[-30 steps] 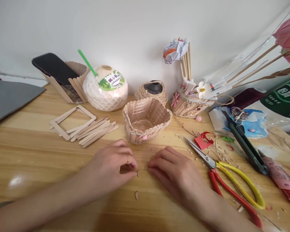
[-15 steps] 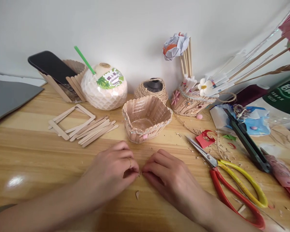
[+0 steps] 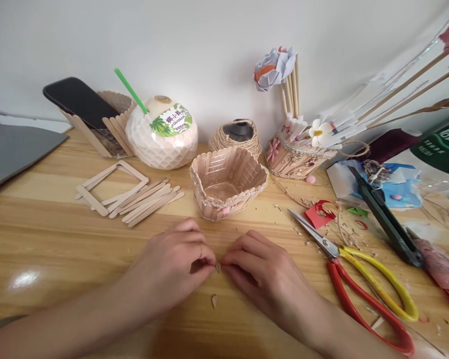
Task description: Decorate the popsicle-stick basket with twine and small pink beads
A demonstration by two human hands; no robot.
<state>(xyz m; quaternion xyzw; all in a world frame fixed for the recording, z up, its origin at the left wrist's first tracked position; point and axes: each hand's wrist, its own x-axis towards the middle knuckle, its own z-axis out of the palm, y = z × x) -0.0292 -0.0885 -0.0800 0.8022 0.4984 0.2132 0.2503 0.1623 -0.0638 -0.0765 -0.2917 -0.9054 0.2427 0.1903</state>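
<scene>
Wood chip [image 3: 217,267], a tiny sliver just in front of the stick basket [image 3: 228,182], is now pinched between the fingertips of the left hand [image 3: 172,267] and right hand [image 3: 264,271], which a second ago sat a little apart with the chip at the left fingertips alone. Judging by that, both hands have closed in to work it together. Curled fingers hide most of it, so its shape and any fold are unclear; a second chip [image 3: 213,300] lies loose nearer the person.

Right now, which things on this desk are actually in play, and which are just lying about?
In hand: left hand and right hand pinch a small wooden chip; another chip lies below.
Lying about: stick basket, scissors, craft sticks, coconut drink, twine.
</scene>
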